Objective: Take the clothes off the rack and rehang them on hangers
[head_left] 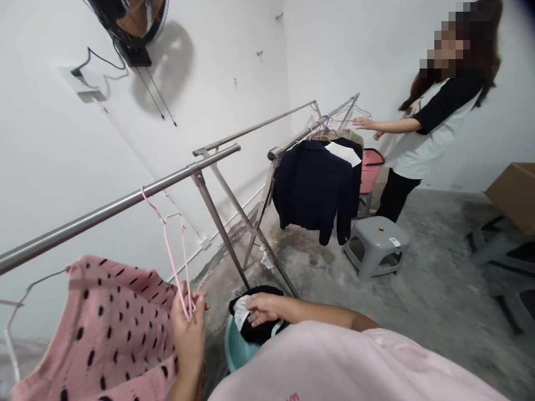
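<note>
My left hand (pixel 190 320) is closed round the lower end of a pink hanger (pixel 169 250), whose hook rests on the near metal rail (pixel 125 206). Beside that hand hangs a pink garment with dark marks (pixel 121 323). Lower centre, my right hand (pixel 263 309) has its fingers on a white and grey cloth (pixel 241 313) and grips it. That cloth lies among black clothing (pixel 267 292) in a teal basin (pixel 236 348) on the floor.
Dark jackets (pixel 311 186) hang on a second rack (pixel 298 136). A person (pixel 443 128) reaches toward its hangers. A grey stool (pixel 378 239), a pink basket (pixel 371 170) and a cardboard box (pixel 514 195) stand at the right. A fan (pixel 134 22) is on the wall.
</note>
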Tool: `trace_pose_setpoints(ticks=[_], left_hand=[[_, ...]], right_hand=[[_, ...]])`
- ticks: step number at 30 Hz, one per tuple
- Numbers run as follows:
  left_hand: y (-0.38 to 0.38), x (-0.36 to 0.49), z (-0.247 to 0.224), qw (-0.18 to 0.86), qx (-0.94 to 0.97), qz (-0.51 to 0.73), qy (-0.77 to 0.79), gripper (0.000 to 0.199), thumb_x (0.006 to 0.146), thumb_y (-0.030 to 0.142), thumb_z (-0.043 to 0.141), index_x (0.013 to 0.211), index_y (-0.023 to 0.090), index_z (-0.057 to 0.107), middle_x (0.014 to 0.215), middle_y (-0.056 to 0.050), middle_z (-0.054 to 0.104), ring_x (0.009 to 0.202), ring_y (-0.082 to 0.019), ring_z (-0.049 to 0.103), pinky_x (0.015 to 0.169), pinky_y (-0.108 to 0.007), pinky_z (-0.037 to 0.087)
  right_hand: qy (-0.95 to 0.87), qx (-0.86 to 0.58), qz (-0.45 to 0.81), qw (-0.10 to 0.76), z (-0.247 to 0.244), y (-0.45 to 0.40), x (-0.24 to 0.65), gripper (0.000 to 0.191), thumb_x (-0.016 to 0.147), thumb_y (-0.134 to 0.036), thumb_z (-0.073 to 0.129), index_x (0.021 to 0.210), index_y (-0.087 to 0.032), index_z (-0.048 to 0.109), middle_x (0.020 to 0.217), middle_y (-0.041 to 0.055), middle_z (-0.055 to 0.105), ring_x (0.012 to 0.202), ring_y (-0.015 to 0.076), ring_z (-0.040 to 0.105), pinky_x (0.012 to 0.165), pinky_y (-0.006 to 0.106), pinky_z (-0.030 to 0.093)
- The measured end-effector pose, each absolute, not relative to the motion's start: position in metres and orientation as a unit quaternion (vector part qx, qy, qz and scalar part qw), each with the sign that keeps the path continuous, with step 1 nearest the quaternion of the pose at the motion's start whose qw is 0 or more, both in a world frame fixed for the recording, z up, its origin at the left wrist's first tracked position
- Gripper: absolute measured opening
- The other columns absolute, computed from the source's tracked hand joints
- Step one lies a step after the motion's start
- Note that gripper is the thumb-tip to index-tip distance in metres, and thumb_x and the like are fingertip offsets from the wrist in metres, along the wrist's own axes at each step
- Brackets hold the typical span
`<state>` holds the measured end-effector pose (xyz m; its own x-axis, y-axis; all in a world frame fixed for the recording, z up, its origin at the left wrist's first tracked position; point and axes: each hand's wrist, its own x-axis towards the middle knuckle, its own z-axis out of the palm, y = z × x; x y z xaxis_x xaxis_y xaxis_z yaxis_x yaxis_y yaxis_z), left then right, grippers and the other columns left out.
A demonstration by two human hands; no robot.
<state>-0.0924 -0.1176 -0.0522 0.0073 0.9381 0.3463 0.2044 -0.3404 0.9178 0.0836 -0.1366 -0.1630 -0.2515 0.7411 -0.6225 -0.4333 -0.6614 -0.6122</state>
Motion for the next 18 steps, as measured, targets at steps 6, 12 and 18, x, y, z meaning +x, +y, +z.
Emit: trace_pose_setpoints(ticks=[6, 12, 18], left_hand=[[-0.122, -0.101, -0.073, 0.401, 0.630, 0.489, 0.452, 0.068, 0.081, 0.054, 0.068, 0.138, 0.021, 0.052, 0.092, -0.002, 0.066, 0.071, -0.016, 0.061, 0.069, -0.027, 0.053], [-0.147, -0.113, -0.078, 0.392, 0.653, 0.453, 0.463, 0.048, 0.083, 0.052, 0.065, 0.115, 0.017, 0.067, 0.085, -0.005, 0.068, 0.071, -0.019, 0.064, 0.070, -0.031, 0.054], [-0.186, -0.140, -0.008, 0.475, 0.801, 0.244, 0.273, 0.043, 0.090, 0.052, 0.058, 0.113, 0.020, 0.073, 0.091, -0.011, 0.074, 0.088, -0.025, 0.069, 0.087, -0.039, 0.055]], right_hand=[[-0.209, -0.482, 0.776, 0.350, -0.179, -0.138, 0.087, 0.015, 0.087, -0.006, 0.050, 0.093, -0.013, 0.061, 0.074, 0.0056, 0.066, 0.058, 0.0135, 0.065, 0.058, 0.025, 0.053], [-0.242, -0.466, 0.782, 0.336, -0.178, -0.149, 0.083, 0.014, 0.088, -0.014, 0.052, 0.093, -0.009, 0.065, 0.079, 0.0086, 0.070, 0.059, 0.0132, 0.067, 0.055, 0.022, 0.053], [-0.268, -0.482, 0.758, 0.348, -0.192, -0.154, 0.083, 0.015, 0.086, -0.020, 0.058, 0.099, -0.012, 0.062, 0.080, 0.0044, 0.069, 0.056, 0.0075, 0.061, 0.052, 0.015, 0.047]])
